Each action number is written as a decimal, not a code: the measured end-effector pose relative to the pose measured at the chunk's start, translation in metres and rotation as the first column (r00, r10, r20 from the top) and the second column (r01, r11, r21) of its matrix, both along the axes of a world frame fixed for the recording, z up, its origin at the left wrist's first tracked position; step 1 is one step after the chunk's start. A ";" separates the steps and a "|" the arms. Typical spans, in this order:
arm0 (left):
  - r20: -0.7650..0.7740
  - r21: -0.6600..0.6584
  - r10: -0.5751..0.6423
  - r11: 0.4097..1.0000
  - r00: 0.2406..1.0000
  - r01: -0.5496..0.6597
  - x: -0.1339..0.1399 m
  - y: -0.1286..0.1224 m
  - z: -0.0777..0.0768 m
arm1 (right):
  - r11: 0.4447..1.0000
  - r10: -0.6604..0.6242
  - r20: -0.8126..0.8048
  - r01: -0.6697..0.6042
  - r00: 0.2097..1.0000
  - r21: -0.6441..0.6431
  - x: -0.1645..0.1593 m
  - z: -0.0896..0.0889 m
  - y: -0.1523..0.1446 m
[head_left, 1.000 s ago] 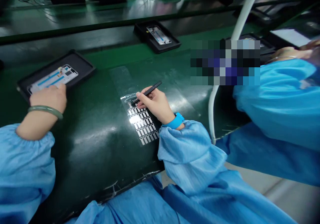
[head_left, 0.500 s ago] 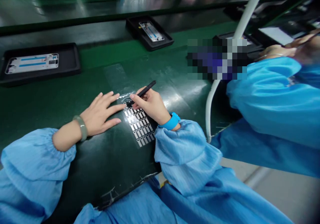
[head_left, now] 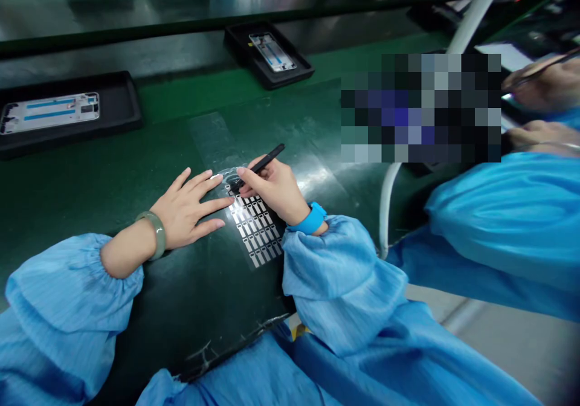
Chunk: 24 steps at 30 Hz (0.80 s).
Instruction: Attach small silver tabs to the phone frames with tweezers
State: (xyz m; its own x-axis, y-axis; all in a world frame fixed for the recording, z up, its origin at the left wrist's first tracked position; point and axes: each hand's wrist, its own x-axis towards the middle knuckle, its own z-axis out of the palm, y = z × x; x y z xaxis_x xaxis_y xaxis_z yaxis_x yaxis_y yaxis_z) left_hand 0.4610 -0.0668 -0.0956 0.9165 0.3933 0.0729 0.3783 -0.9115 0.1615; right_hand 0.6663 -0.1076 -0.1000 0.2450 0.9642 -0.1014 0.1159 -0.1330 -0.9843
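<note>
A clear sheet of small dark-and-silver stickers (head_left: 257, 232) lies in rows on the green work surface (head_left: 181, 303). My left hand (head_left: 188, 209) rests flat with its fingers spread, the index fingertip touching the sheet's upper left edge. Held in my right hand (head_left: 269, 185) are black tweezers (head_left: 272, 155), slanting up to the right. Their tips point down at the upper rows of the sheet, close to my left index finger. Whether a sticker is between the tips I cannot tell. The sheet's upper right part is hidden under my right hand.
Black trays with phone frames stand at the left (head_left: 120, 107) and the back middle (head_left: 303, 70). A white pole (head_left: 385, 212) rises at the right. Beyond it are a co-worker's hands (head_left: 544, 134) and blue sleeve (head_left: 507, 206). A pixelated patch covers part of that area.
My left hand has shifted slightly right, its index finger now further onto the sheet. My right hand and the tweezers have hardly moved. The co-worker's arm has moved right, and both their hands show.
</note>
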 end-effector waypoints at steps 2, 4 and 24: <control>0.001 -0.006 0.004 1.000 1.000 -0.004 0.000 0.000 0.000 | 1.000 -0.003 -0.031 0.002 1.000 -0.016 0.000 0.001 0.001; -0.003 -0.006 0.004 1.000 1.000 -0.004 -0.001 0.001 0.000 | 1.000 -0.005 -0.088 0.002 0.996 -0.031 0.000 0.003 0.002; 0.140 0.097 0.802 0.573 0.581 -0.814 -0.099 0.111 -0.005 | 0.777 -0.623 0.655 0.428 0.427 0.461 0.116 -0.003 0.104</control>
